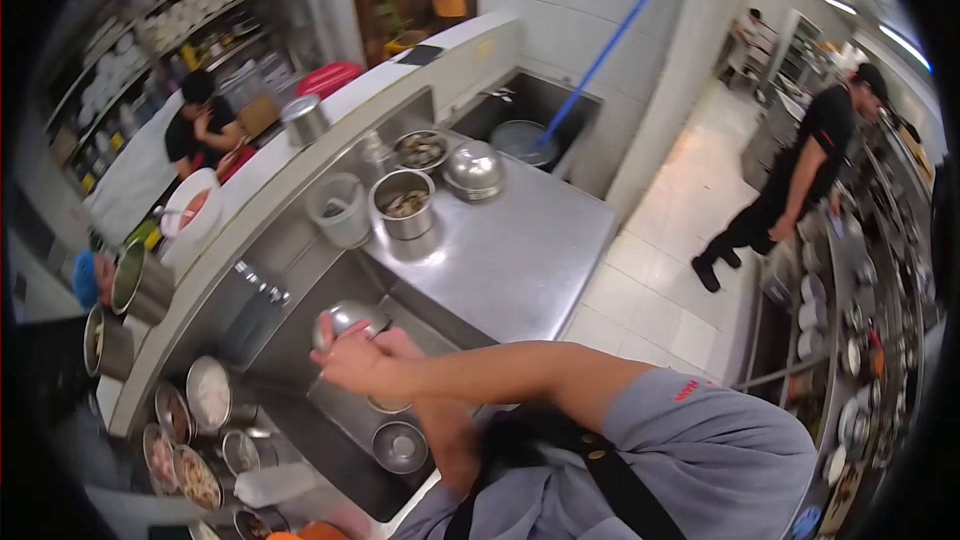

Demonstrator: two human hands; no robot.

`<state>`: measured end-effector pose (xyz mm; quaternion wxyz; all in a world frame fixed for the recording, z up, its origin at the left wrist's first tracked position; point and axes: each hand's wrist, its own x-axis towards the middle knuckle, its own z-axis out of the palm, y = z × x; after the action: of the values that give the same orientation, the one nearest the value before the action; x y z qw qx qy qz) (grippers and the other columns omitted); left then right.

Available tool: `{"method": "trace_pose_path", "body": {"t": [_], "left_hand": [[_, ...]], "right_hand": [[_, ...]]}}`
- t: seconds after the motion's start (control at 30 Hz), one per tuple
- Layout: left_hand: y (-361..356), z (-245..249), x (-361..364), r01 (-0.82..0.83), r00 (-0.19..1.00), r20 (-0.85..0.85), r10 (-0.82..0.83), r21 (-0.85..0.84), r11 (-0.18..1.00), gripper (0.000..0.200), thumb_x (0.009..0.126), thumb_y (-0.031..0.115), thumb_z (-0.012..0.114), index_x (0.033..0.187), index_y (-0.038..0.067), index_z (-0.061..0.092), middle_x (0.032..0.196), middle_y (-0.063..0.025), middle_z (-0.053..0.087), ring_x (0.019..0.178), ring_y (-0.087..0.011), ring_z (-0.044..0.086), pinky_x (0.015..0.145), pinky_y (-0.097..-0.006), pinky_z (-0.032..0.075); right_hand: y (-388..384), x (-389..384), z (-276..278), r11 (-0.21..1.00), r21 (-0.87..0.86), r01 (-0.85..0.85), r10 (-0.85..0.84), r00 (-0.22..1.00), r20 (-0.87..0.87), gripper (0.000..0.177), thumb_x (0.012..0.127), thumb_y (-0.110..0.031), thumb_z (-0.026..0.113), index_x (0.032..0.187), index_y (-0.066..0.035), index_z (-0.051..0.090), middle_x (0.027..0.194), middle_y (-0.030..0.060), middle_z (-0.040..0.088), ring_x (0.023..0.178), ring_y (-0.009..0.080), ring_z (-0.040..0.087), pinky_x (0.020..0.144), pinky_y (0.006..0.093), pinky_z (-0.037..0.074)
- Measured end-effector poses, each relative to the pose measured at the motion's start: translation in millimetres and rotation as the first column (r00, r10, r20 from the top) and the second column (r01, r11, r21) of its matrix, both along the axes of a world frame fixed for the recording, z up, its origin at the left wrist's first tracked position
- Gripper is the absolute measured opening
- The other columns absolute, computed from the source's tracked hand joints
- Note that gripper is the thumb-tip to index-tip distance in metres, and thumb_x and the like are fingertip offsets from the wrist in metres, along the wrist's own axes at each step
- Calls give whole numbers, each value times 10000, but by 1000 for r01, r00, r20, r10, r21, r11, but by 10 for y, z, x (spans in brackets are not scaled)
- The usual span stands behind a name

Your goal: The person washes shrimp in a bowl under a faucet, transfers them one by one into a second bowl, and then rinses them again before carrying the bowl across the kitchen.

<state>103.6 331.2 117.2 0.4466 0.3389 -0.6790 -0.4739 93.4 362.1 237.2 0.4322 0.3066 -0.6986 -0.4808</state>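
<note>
A shiny metal bowl [350, 317], its rounded side up, is held over the sink [300, 370]. My right hand [352, 364] is closed on its near left edge, fingers along the rim. Behind my right wrist, my left hand [400, 343] grips the bowl's right side, its fingers mostly hidden. A small dark patch shows between the bowl and my left hand; I cannot make out what it is. Below my forearms, another metal bowl [400, 446] lies in the sink, near a partly covered round piece. The faucet [262, 283] is on the wall beyond.
On the steel counter [500, 260] stand a pot of shellfish-like pieces [404, 202], a similar bowl [421, 150], stacked upturned bowls [474, 170] and a plastic container [338, 208]. Food containers [209, 392] line the left edge. A person [810, 160] stands at shelves on the right.
</note>
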Motion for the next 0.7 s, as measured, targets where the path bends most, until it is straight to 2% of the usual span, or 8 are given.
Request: {"method": "trace_pose_path", "body": {"t": [0.07, 0.13, 0.17, 0.2, 0.23, 0.3, 0.53, 0.7], "left_hand": [[-30, -119, -216, 58, 998, -1, -58, -26, 998, 608, 836, 274, 583, 1366, 87, 352, 1391, -234, 315, 1288, -357, 324, 1033, -421, 300], [-247, -601, -500, 216, 976, 57, -211, -125, 968, 611, 833, 275, 586, 1366, 91, 352, 1390, -235, 317, 1288, -359, 324, 1034, -423, 300], [-377, -938, -687, 348, 937, 103, -335, -157, 924, 612, 832, 276, 588, 1366, 92, 352, 1390, -235, 318, 1287, -360, 324, 1034, -424, 299], [-139, 100, -193, 410, 891, 362, -275, -380, 829, 634, 790, 291, 634, 1352, 131, 388, 1399, -232, 309, 1289, -376, 316, 1033, -431, 299], [-167, 285, -57, 536, 831, 347, -434, -296, 791, 613, 784, 277, 640, 1334, 129, 415, 1402, -229, 306, 1292, -377, 314, 1031, -446, 297], [-429, 439, 216, 652, 745, 329, -580, -182, 736, 592, 778, 268, 648, 1315, 125, 443, 1409, -228, 299, 1301, -378, 298, 1031, -476, 288], [-503, 277, 466, 588, 758, 462, -460, -180, 789, 667, 797, 396, 613, 1352, 111, 379, 1422, -225, 280, 1320, -392, 246, 1033, -531, 248], [-38, 175, 178, 333, 934, 241, -262, -330, 883, 706, 826, 408, 586, 1367, 47, 313, 1415, -202, 293, 1318, -405, 226, 1004, -488, 292]], "right_hand": [[65, 74, 589, 846, -482, 229, 281, 576, 767, 375, 801, -173, 529, 1160, -66, 535, 1134, 316, 534, 635, 326, 639, 468, 390, 506], [242, -198, 300, 549, -675, 493, 662, 236, 711, 389, 790, -239, 576, 1161, -126, 556, 1129, 197, 591, 688, 305, 653, 616, 394, 539], [385, -315, 134, 291, -579, 762, 709, 235, 665, 484, 750, -263, 633, 1210, -146, 540, 1095, 104, 629, 755, 289, 658, 762, 350, 528], [483, -448, -664, -31, -837, 547, 812, 502, 298, 564, 721, -182, 638, 1269, -165, 508, 1069, 131, 639, 783, 276, 668, 694, 365, 554], [648, -331, -423, -135, -140, 981, 921, 177, 348, 638, 713, -4, 562, 1325, -144, 448, 1125, 113, 604, 887, 273, 644, 641, 402, 571], [788, -142, -880, -333, 164, 929, 942, 320, 99, 679, 672, 93, 499, 1308, -140, 462, 1042, 123, 611, 803, 266, 653, 533, 389, 585], [856, 62, -962, -283, 63, 957, 947, 268, 175, 648, 711, 46, 467, 1326, -156, 455, 1031, 138, 634, 779, 274, 664, 561, 370, 570], [481, -59, -112, 294, -689, 663, 782, 248, 572, 597, 737, -105, 574, 1313, -208, 458, 1023, 203, 624, 831, 338, 643, 662, 390, 528]]}}
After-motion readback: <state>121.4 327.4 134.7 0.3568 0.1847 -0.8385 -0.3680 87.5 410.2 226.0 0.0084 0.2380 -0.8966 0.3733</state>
